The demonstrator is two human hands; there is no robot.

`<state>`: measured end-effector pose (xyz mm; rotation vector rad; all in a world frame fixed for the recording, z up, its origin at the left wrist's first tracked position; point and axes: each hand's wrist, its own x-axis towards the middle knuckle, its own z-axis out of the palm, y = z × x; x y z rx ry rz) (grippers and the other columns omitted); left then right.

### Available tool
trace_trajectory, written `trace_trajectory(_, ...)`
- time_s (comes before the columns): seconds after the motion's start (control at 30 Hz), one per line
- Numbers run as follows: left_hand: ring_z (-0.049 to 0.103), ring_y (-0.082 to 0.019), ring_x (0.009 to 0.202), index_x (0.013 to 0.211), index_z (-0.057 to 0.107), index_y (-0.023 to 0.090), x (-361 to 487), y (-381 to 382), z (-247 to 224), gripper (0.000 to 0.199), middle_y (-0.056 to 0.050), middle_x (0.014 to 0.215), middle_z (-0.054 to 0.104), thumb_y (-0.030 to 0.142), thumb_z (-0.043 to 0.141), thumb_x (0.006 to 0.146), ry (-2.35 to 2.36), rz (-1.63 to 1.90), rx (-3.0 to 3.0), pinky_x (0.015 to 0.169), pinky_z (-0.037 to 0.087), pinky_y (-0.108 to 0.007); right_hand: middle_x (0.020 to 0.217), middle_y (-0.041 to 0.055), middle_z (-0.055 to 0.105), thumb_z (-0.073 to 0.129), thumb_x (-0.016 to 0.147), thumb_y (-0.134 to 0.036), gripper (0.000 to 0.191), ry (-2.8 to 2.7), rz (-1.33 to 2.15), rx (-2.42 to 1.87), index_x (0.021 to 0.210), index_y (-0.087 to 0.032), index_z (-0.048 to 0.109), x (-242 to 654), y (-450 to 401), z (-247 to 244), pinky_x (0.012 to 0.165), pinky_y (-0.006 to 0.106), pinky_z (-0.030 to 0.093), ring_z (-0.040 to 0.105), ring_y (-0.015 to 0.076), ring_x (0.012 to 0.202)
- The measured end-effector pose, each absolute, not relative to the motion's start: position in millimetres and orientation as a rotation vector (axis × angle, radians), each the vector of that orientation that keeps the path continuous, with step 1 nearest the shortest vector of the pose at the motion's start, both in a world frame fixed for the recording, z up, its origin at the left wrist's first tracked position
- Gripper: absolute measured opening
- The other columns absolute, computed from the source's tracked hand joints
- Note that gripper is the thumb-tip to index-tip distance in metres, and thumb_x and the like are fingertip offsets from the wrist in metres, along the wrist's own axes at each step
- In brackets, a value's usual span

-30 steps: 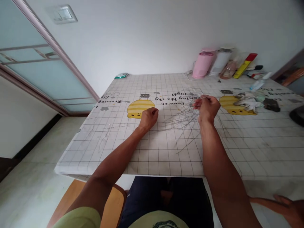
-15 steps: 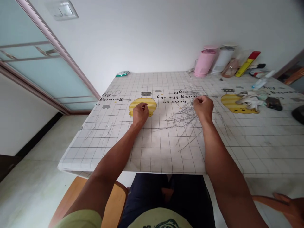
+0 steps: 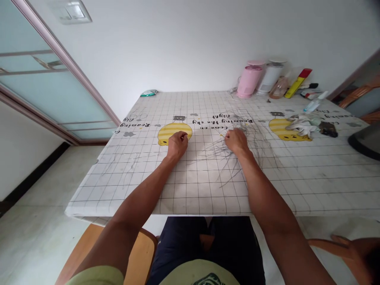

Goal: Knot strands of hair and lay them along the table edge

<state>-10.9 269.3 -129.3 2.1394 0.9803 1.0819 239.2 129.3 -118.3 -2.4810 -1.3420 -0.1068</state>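
Note:
Over a yellow striped bear print on the tablecloth, my left hand (image 3: 178, 144) is closed in a pinch; anything between its fingers is too small to make out. My right hand (image 3: 236, 140) is closed too, over the left part of a loose tangle of thin dark strands (image 3: 261, 138). Its fingertips point left, and what they pinch is hidden. Strands fan out around and below this hand. A few fainter strands (image 3: 130, 166) lie on the cloth left of my left hand. The hands are apart.
The checked tablecloth (image 3: 190, 198) covers a table against a wall. At the back right stand a pink cylinder (image 3: 249, 81), a white one (image 3: 269, 79), bottles and a yellow-red box (image 3: 298, 83). Crumpled cloth (image 3: 304, 126) and a dark object (image 3: 363, 140) lie right; a green packet (image 3: 149, 93) back left.
My right hand has moved left and slightly nearer to me, towards my left hand, uncovering strands behind it. My left hand has shifted slightly right and stays closed. The view has moved a little.

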Motion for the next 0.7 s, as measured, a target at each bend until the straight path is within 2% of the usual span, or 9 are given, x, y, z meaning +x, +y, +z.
trace_trajectory(0.2, 0.069, -0.022, 0.080, 0.089, 0.075, 0.019, -10, 269, -129, 0.016, -0.008, 0.089, 0.079, 0.017, 0.060, 0.094, 0.973, 1.076, 2.155, 0.079, 0.054, -0.034, 0.092, 0.0133, 0.076, 0.063, 0.092, -0.015, 0.017, -1.253, -0.166, -2.293, 0.083, -0.017, 0.077, 240, 119, -101, 0.083, 0.036, 0.053, 0.068, 0.0283, 0.088)
trace_trajectory(0.4, 0.069, -0.022, 0.079, 0.090, 0.076, 0.019, -11, 269, -132, 0.017, -0.007, 0.087, 0.078, 0.019, 0.059, 0.094, 0.951, 1.061, 2.159, 0.078, 0.053, -0.034, 0.082, 0.0067, 0.076, 0.067, 0.091, -0.020, 0.010, -1.012, -0.042, -2.071, 0.086, -0.018, 0.075, 253, 107, -85, 0.081, 0.035, 0.052, 0.068, 0.0231, 0.078)
trace_trajectory(0.6, 0.068, -0.022, 0.078, 0.088, 0.075, 0.018, -11, 266, -132, 0.018, -0.007, 0.087, 0.077, 0.021, 0.059, 0.095, 0.900, 1.017, 2.170, 0.075, 0.050, -0.034, 0.072, 0.0041, 0.074, 0.065, 0.092, -0.026, 0.013, -0.806, 0.052, -1.854, 0.088, -0.017, 0.073, 258, 103, -80, 0.060, 0.029, 0.046, 0.053, 0.0150, 0.053)
trace_trajectory(0.7, 0.066, -0.021, 0.077, 0.087, 0.075, 0.018, -12, 265, -133, 0.018, -0.007, 0.085, 0.076, 0.022, 0.059, 0.095, 0.886, 1.024, 2.183, 0.075, 0.050, -0.033, 0.068, 0.0032, 0.071, 0.064, 0.092, -0.028, 0.014, -0.729, 0.004, -1.803, 0.088, -0.017, 0.072, 259, 102, -76, 0.058, 0.030, 0.046, 0.053, 0.0156, 0.051)
